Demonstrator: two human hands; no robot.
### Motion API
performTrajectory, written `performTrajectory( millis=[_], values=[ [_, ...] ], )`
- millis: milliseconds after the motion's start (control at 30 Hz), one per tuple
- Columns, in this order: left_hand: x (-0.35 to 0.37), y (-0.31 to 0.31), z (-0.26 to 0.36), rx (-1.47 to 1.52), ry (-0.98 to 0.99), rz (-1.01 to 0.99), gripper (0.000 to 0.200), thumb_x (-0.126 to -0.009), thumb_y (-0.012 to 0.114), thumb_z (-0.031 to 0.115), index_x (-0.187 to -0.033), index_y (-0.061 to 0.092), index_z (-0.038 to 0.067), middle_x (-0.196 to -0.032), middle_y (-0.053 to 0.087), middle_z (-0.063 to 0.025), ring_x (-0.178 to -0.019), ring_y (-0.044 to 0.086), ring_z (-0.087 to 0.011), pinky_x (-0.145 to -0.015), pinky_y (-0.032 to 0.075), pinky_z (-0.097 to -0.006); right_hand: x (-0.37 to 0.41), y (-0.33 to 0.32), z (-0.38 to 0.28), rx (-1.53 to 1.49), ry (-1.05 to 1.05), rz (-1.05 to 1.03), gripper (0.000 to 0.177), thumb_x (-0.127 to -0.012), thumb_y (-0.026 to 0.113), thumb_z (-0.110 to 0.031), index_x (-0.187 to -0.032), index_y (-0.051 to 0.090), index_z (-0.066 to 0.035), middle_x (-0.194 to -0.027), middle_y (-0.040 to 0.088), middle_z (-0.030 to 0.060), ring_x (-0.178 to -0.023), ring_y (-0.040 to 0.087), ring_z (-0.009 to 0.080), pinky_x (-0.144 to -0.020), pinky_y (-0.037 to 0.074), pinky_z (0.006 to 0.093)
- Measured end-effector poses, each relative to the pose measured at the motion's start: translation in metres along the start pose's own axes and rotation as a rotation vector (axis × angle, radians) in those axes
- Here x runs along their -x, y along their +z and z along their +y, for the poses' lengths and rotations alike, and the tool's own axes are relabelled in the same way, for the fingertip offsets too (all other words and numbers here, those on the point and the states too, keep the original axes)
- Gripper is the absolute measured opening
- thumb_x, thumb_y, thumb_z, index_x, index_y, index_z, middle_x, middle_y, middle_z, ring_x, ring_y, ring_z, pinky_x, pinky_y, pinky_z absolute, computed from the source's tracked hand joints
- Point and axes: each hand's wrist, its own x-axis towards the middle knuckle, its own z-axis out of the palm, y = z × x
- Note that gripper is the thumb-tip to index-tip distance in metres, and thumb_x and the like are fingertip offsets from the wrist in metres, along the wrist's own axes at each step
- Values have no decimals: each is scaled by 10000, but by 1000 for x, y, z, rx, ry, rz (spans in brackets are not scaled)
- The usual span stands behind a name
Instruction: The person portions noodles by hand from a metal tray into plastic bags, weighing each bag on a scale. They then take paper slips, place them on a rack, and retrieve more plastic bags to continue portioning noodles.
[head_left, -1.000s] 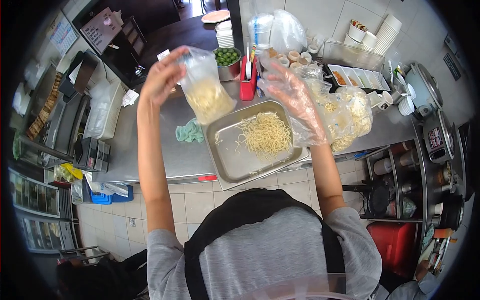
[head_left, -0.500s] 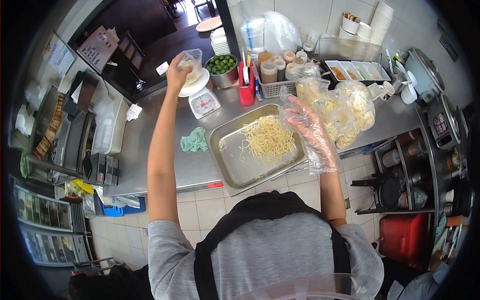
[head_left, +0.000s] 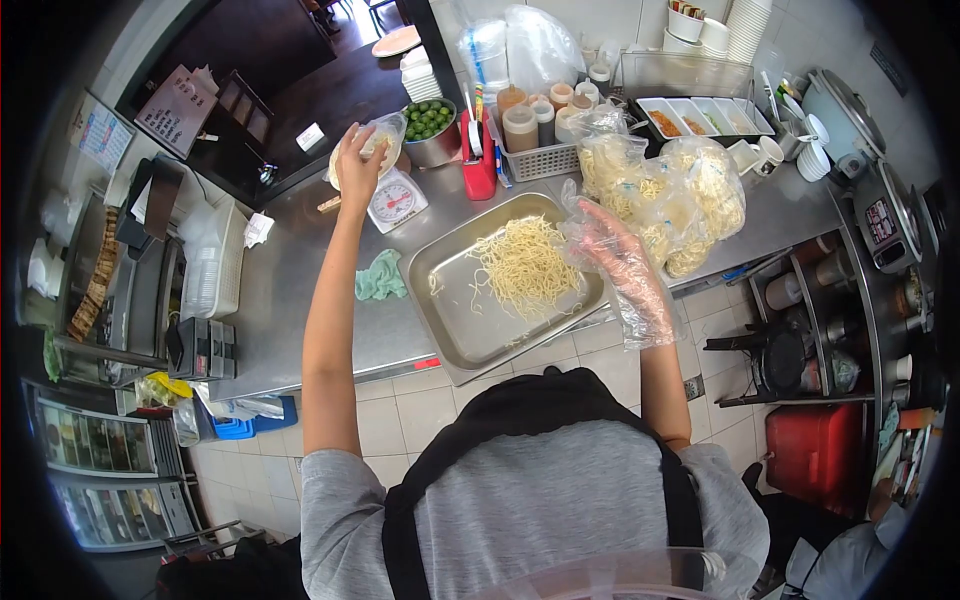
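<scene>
Several filled bags (head_left: 680, 200) piled right. Left hand (head_left: 355, 165) fingers clamped on noodle bag (head_left: 378, 140) over scale (head_left: 392, 200). Gloved right hand (head_left: 610, 245) fingers apart, empty. Loose noodles (head_left: 520, 265) in tray (head_left: 450, 320) lay unbagged.

1. Left arm: bare, stretched forward and up from the shoulder, elbow nearly straight.
2. Left grip (head_left: 358, 165): at full reach, fingers curled closed, back of the hand toward the camera.
3. Right arm: bent at the elbow, forearm bare.
4. Right grip (head_left: 612, 250): palm down, fingers loosely spread, sheathed in a clear plastic glove (head_left: 645, 310).
</scene>
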Motion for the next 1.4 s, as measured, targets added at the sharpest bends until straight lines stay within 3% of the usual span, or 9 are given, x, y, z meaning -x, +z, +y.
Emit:
performTrajectory(
  millis=[167,300,500,667,800,900,1133,1233,1400],
  values=[
    [-6,4,-21,-338,158,-10,487,-769,657,36,-1240,540,62,-1275,501,-162,-744,669,-164,-605,539,-259,-3,5,8,106,-69,-54,612,-803,680,-150,-1348,411,-78,-1194,551,119,-1022,541,160,-883,447,304],
    [-29,-16,-7,13,-151,-41,559,-743,617,-64,-1279,490,27,-848,661,-117,-719,661,-158,-654,537,-255,-9,8,0,111,-72,-77,733,-778,694,-103,-1405,315,-101,-1216,542,134,-971,570,158,-864,457,302],
    [-42,-79,67,535,-207,-113,658,-762,595,-94,-1340,282,-112,-925,634,-199,-733,661,-196,-719,558,-257,-33,24,-47,133,-231,-70,600,-824,643,-169,-1365,391,-104,-1181,566,123,-975,587,178,-871,456,317],
    [9,-81,131,578,-241,-316,674,-754,583,-71,-1345,264,-121,-1046,595,-194,-827,639,-176,-768,535,-270,-88,74,-95,489,-802,-119,329,-856,575,-232,-1115,604,-30,-1135,599,141,-1018,594,229,-882,463,334],
    [61,-68,146,539,-412,-536,716,-714,582,-79,-1368,291,-55,-927,642,-146,-728,646,-152,-716,527,-244,-129,124,-87,1286,-782,-588,245,-833,589,-213,-1017,659,-69,-1021,652,126,-929,629,262,-805,491,341],
    [93,-57,141,579,-454,-665,741,-693,588,-60,-1374,297,-29,-862,646,-113,-698,644,-130,-665,541,-244,-136,155,-41,1657,-205,-941,300,-755,614,-222,-983,653,-31,-940,663,162,-849,647,295,-729,510,396],
    [132,-24,114,691,-545,-675,761,-715,591,-79,-1389,241,-40,-820,652,-167,-707,659,-169,-668,545,-262,-117,133,14,1569,-249,-907,291,-749,614,-161,-994,627,-6,-892,660,174,-786,652,288,-673,508,385],
    [133,-29,108,684,-574,-663,761,-713,608,-78,-1378,240,-71,-911,635,-162,-700,653,-156,-670,551,-247,-165,102,62,975,-587,-925,260,-740,648,-173,-946,618,-17,-862,657,123,-741,639,245,-642,505,367],
    [134,-33,109,697,-579,-628,758,-704,617,-85,-1367,249,-93,-1129,558,-193,-714,649,-149,-670,554,-246,-134,98,-58,447,-295,-768,218,-733,700,-195,-855,627,-30,-790,623,34,-672,580,113,-580,478,271]
  ],
)
